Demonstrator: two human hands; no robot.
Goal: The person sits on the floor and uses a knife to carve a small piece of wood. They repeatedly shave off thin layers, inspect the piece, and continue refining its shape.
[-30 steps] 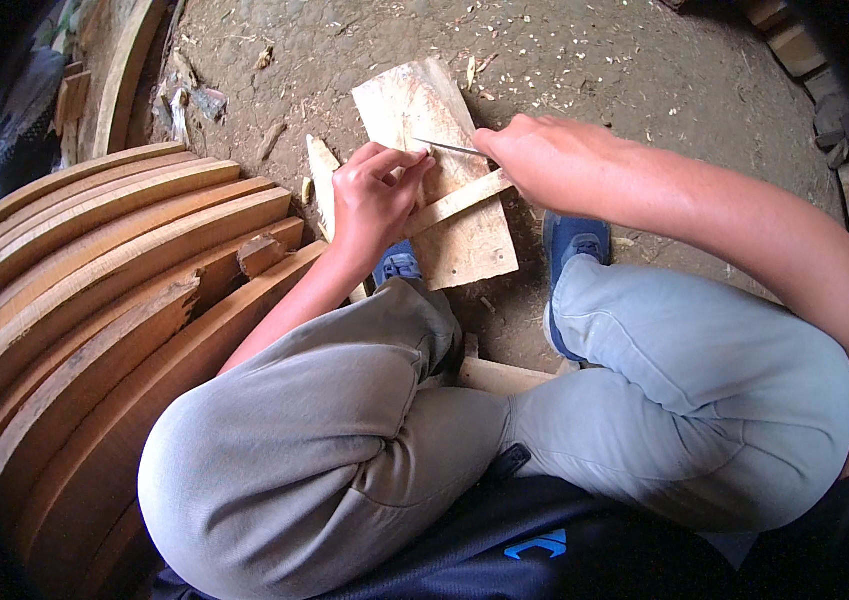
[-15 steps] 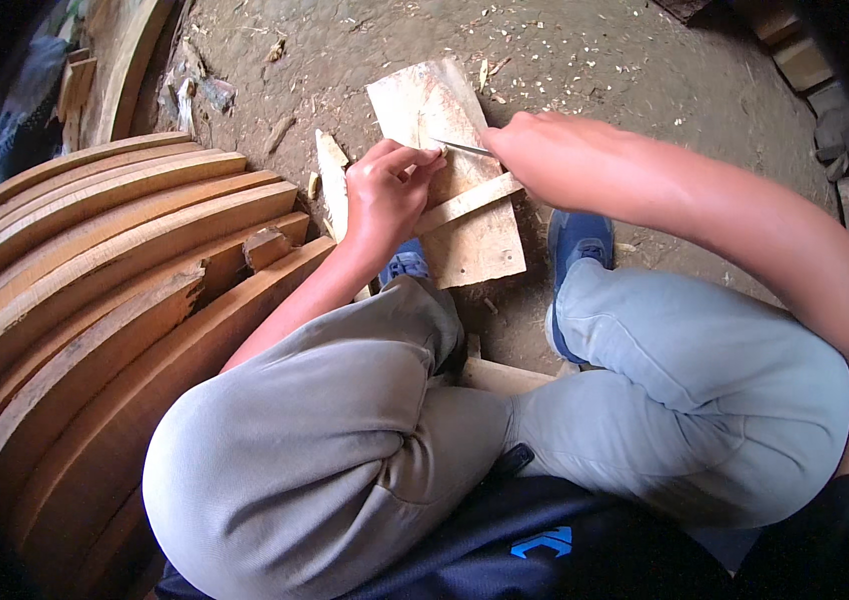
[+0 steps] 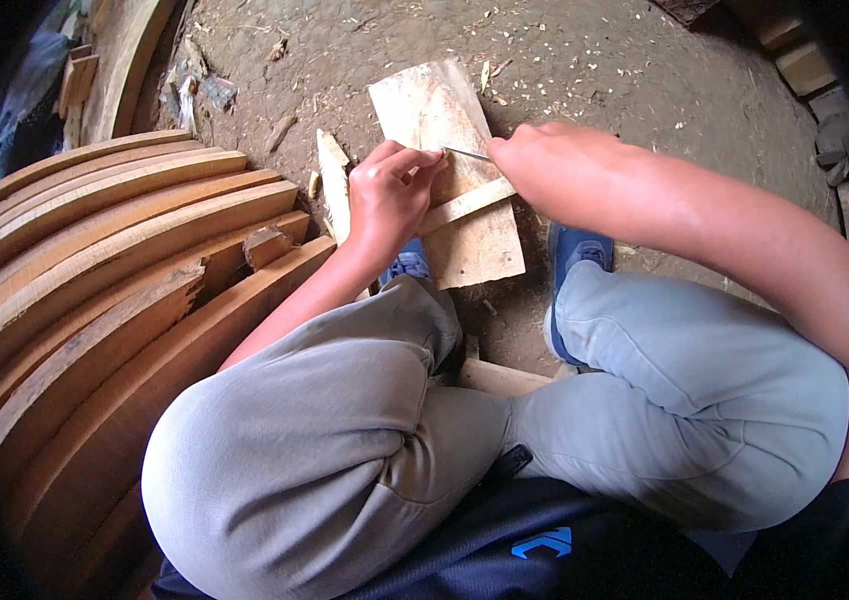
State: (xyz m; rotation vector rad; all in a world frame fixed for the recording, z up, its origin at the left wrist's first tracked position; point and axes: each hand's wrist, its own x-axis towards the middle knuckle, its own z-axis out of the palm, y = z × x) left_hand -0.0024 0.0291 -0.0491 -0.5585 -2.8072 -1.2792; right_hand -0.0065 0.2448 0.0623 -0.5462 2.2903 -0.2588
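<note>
My right hand (image 3: 543, 165) is closed round a tool with a thin metal blade (image 3: 467, 154); its handle is hidden in the fist. The blade points left, and its tip reaches my left fingertips. My left hand (image 3: 393, 188) is pinched shut, thumb against forefinger, on something too small to make out. Both hands are over a pale flat board (image 3: 480, 245) lying on the ground between my feet. A narrow wooden strip (image 3: 470, 204) crosses that board at a slant below the hands.
Several thick sawn planks (image 3: 135, 235) are stacked along my left. A splintered wood piece (image 3: 334, 180) lies beside the board. Chips and shavings are scattered over the dirt floor (image 3: 585, 60). Wooden blocks (image 3: 807, 66) line the far right. My blue shoes (image 3: 583, 250) flank the board.
My right hand has shifted slightly to the right, drawing the blade a little with it. My left hand and the board stay almost where they were.
</note>
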